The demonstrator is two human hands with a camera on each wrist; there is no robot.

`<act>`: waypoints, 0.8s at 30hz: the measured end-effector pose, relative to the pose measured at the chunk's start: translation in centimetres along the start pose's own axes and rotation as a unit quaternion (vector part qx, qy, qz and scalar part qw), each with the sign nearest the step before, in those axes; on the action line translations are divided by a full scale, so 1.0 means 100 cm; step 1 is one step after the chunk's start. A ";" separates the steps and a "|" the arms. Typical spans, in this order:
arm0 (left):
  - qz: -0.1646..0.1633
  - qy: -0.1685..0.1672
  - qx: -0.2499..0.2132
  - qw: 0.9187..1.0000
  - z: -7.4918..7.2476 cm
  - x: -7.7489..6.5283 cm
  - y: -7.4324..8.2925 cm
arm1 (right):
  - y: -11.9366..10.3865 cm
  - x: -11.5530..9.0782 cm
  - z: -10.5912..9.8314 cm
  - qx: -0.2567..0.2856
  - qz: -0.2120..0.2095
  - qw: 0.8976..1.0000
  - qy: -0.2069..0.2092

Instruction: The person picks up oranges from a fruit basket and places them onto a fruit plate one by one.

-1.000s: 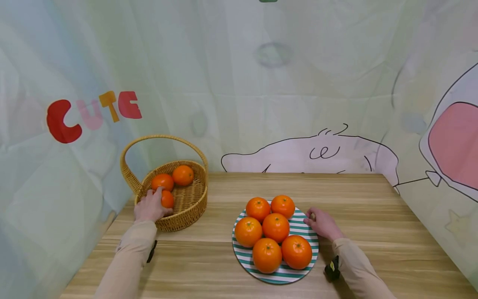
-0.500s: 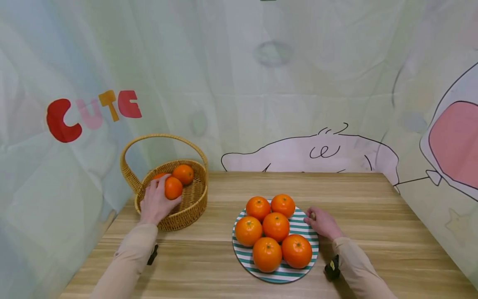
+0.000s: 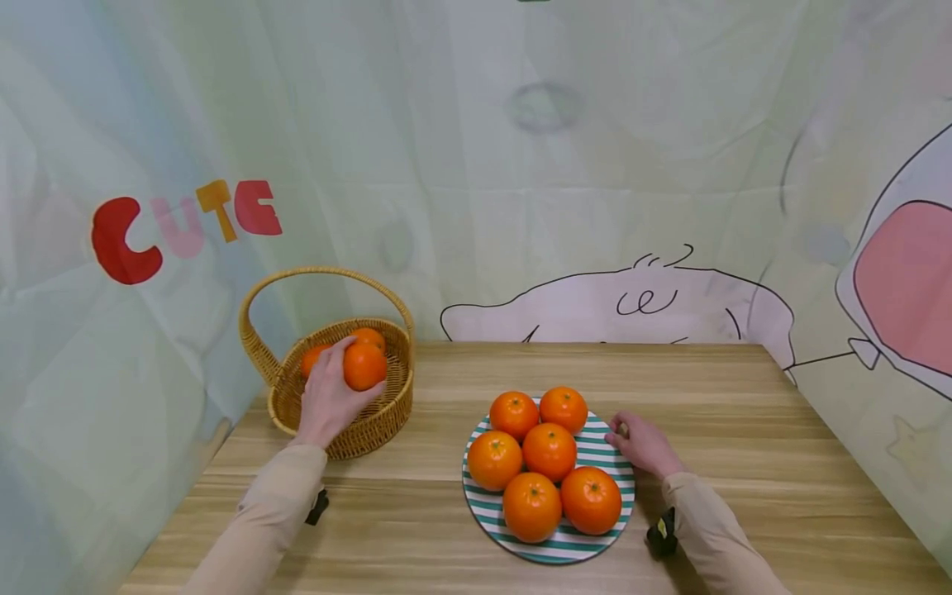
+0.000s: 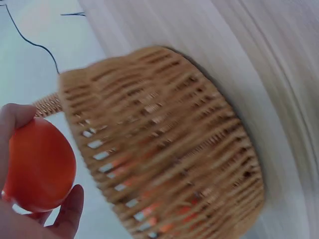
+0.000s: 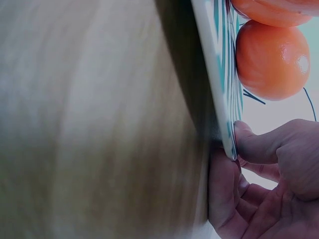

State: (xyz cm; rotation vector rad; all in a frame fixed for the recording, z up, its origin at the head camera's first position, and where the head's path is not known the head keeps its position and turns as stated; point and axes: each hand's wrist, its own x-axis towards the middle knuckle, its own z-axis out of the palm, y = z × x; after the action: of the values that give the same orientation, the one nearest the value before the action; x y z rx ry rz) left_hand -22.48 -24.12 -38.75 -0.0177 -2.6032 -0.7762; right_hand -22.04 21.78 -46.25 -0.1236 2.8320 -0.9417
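My left hand holds an orange just above the open top of a wicker basket. In the left wrist view, fingers and thumb curl round this orange, which is beside the basket's rim. Two more oranges lie inside the basket, partly covered by the hand and the held one. My right hand pinches the right rim of a green-and-white striped plate. The right wrist view has the thumb on top of the rim and fingers underneath. Several oranges sit on the plate.
The basket's tall arched handle rises behind the left hand. The wooden table ends at a printed fabric backdrop at the back and sides. Dark wrist straps show at both sleeves.
My left hand took an orange from inside the basket, lifted it and carried it to the right, over the basket's opening. My right hand and the plate stayed in place.
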 end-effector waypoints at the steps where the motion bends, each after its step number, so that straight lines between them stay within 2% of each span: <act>1: 0.004 0.001 -0.005 1.000 0.000 0.000 0.003 | 0.000 0.000 0.000 0.001 0.000 1.000 0.000; 12: 0.053 0.001 -0.051 0.997 0.003 -0.002 0.031 | -0.001 0.000 -0.001 -0.001 0.000 1.000 0.000; 24: 0.066 -0.027 -0.082 0.994 0.011 -0.008 0.058 | 0.000 0.000 0.000 0.002 0.000 1.000 0.000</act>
State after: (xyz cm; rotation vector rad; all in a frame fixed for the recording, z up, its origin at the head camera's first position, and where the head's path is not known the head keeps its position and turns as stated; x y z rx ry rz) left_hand -21.41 -18.55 -36.91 -0.2590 -2.5500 -0.9507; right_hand -22.04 21.76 -46.27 -0.1232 2.8293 -0.9485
